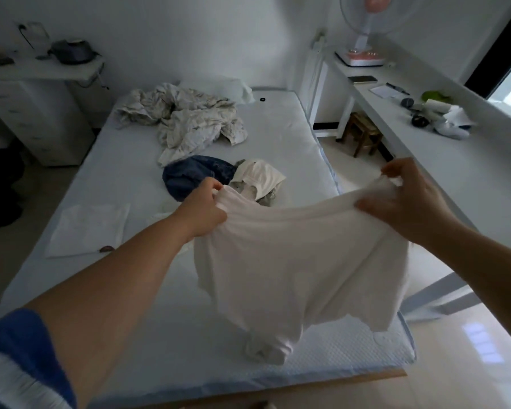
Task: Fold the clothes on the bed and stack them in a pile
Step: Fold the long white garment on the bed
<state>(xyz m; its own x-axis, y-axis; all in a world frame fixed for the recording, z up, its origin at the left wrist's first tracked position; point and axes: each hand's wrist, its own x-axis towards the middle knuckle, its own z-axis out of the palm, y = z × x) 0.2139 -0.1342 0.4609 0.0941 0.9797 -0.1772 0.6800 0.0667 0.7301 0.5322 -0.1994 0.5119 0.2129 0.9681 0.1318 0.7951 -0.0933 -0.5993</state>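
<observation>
A white T-shirt (292, 261) hangs in the air over the near part of the bed (130, 320), its lower end touching the mattress. My left hand (201, 208) grips one top corner of it. My right hand (407, 199) pinches the other top corner, and the cloth is stretched between them. Behind the shirt lie a dark blue garment (189, 175) and a cream garment (260, 175), both bunched up. A folded white piece (89, 228) lies flat at the bed's left edge.
A crumpled pale blanket (189, 119) and a pillow (219, 87) fill the far end of the bed. A long white desk (455, 160) with a fan (366, 25) runs along the right. A wooden stool (363, 134) stands under it. White drawers (27, 113) stand at left.
</observation>
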